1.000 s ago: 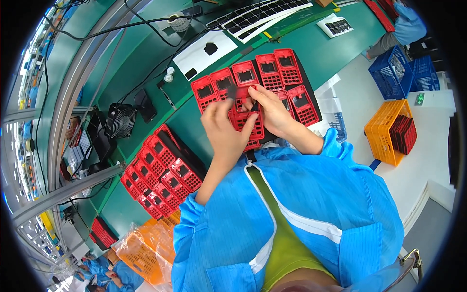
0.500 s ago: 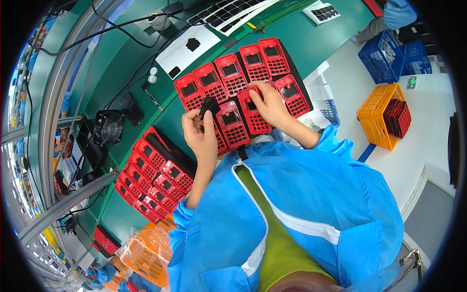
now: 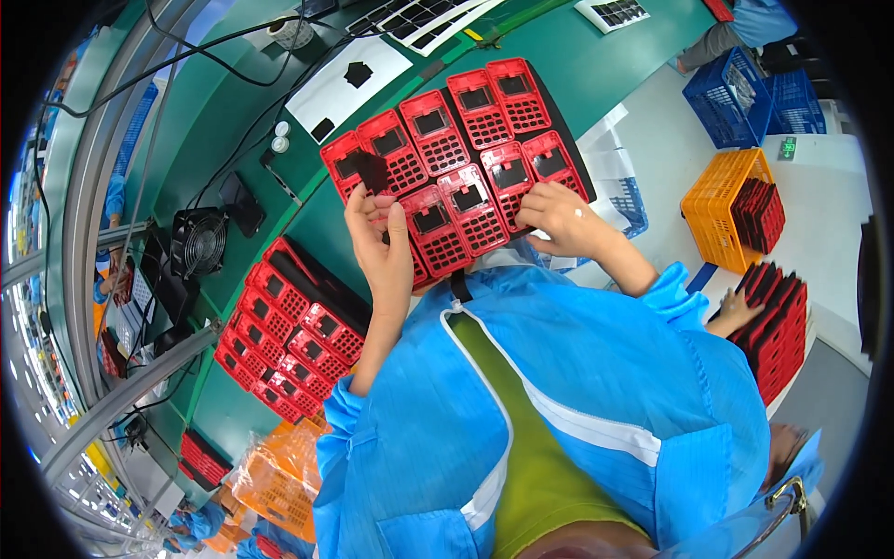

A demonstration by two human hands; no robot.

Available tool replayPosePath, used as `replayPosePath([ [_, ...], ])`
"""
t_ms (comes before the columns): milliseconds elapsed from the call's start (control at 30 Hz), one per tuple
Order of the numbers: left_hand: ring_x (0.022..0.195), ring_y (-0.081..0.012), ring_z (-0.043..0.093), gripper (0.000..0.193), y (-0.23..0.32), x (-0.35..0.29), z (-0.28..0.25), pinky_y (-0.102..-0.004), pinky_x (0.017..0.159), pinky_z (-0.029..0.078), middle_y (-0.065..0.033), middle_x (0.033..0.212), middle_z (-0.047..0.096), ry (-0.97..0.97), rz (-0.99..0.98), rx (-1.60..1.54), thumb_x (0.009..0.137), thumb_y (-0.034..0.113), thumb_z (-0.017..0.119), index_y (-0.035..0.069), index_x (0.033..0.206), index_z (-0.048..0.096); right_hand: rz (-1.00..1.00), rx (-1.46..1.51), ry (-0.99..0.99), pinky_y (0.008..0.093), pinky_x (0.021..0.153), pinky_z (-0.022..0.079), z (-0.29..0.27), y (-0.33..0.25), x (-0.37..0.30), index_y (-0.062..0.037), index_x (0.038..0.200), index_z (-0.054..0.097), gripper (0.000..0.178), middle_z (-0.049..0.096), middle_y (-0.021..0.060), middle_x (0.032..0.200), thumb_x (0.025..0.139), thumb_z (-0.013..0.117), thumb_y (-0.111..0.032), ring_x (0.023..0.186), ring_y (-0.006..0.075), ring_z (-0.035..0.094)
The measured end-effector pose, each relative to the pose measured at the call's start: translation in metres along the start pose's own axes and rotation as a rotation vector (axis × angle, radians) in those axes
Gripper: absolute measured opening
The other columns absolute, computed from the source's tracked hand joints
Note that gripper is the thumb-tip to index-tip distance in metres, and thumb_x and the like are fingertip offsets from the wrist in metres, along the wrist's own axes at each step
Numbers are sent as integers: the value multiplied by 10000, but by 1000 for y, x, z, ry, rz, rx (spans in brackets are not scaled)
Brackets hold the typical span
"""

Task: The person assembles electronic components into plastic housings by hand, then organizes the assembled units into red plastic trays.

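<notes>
Green counter (image 3: 587, 70) held red cases (image 3: 442, 154) at twelve o'clock; left fingers (image 3: 399, 224) pinched a black piece (image 3: 372, 172) at eleven; right fingers (image 3: 537, 203) curled beside the cases at two, grip unclear.

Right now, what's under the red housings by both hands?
A black base shows along the right edge of the red housings, with green table beyond. Anything else directly beneath them is covered; can't tell.

Left hand (image 3: 382, 250) with blurred black pieces (image 3: 371, 171) at its fingertips, right hand (image 3: 566, 222) curled beside a red casing (image 3: 513, 190), more red casings (image 3: 434, 140) beyond both hands' fingers
</notes>
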State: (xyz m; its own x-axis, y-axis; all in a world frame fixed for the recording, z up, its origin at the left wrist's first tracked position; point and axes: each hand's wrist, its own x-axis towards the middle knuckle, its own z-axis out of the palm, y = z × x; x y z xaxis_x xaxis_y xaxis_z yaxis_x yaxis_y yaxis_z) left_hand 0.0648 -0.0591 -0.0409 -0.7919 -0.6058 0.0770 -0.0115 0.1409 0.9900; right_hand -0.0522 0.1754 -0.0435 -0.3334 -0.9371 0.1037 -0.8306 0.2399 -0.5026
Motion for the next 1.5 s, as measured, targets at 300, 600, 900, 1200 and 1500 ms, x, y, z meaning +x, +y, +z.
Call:
replayPosePath([
  [300,773,-120,568,496,5,-7,24,-243,672,480,-86,905,576,-146,-94,-67,895,75,547,-17,1306,283,-98,-156,134,331,708,418,-10,-29,5,-84,725,546,147,508,34,743,610,634,-109,781,208,510],
  [600,792,-186,615,501,24,-9,42,-276,681,485,-155,871,591,-92,-1,72,886,-2,470,-31,1321,223,176,323,736,298,705,460,-10,-60,56,-26,980,591,257,581,84,886,756,677,-118,839,210,573],
  [900,863,-225,626,514,23,-15,37,-304,766,495,-178,963,579,-4,183,112,886,-28,453,-45,1321,181,212,350,832,316,531,447,19,-50,99,22,1073,535,272,554,149,729,817,573,-61,601,228,571],
  [1200,798,-203,609,461,30,-6,27,-292,722,467,-144,892,603,-35,150,225,931,73,415,-31,1336,218,376,1097,451,257,853,460,13,-64,102,0,1218,455,476,600,77,1056,776,628,28,971,108,561],
  [1500,811,-219,633,437,40,-1,24,-295,699,477,-174,923,632,-88,49,198,917,48,419,-27,1317,261,346,1379,571,233,819,459,15,-58,100,-5,1183,406,482,597,85,1064,741,597,33,954,111,579],
])
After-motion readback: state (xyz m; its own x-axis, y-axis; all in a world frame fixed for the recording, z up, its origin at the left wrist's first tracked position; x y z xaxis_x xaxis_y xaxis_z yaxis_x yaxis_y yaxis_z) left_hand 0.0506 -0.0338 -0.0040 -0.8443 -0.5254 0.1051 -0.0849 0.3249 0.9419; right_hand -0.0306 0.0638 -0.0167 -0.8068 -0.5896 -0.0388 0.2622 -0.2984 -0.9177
